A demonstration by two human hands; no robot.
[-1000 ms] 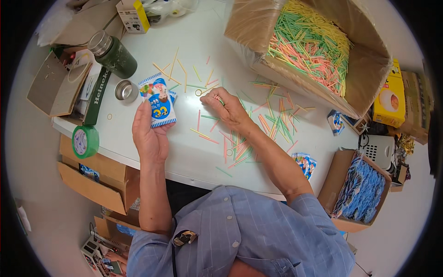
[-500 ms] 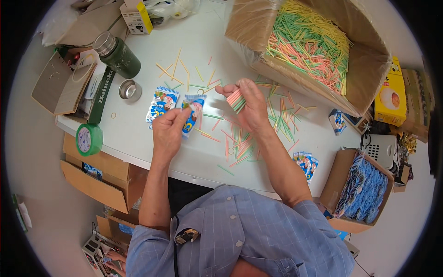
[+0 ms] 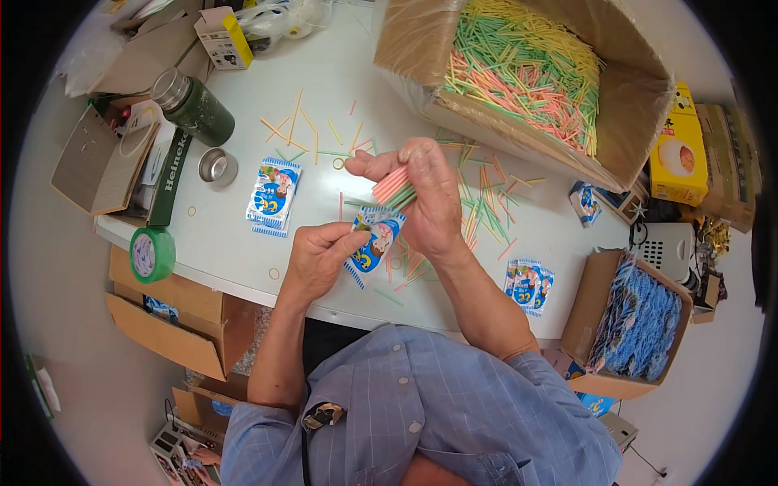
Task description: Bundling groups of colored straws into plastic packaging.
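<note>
My left hand [image 3: 318,261] pinches a small blue and white printed packet [image 3: 378,243] between thumb and fingers. In my right hand [image 3: 431,194] is a bundle of thin pastel candy sticks [image 3: 393,186], pink and green, gripped with the fingers around it. The bundle's lower ends are at the packet's upper edge; whether they are inside it I cannot tell. A small stack of similar packets [image 3: 274,194] lies left of my hands. Loose pink, green and yellow sticks [image 3: 486,206] are scattered on the white table [image 3: 324,81], some partly hidden by my right hand.
A large plastic-lined carton [image 3: 519,134] full of sticks stands at the far right. More packets [image 3: 530,286] lie near the right edge, beside a box of blue wrappers [image 3: 636,320]. At left are a green flask [image 3: 198,112], a metal cup [image 3: 218,167] and green tape [image 3: 151,254].
My left hand has brought the packet rightward and down to the bundle. The bundle in my right hand has shifted slightly left and tilted, its ends now meeting the packet. The whole view has shifted slightly.
</note>
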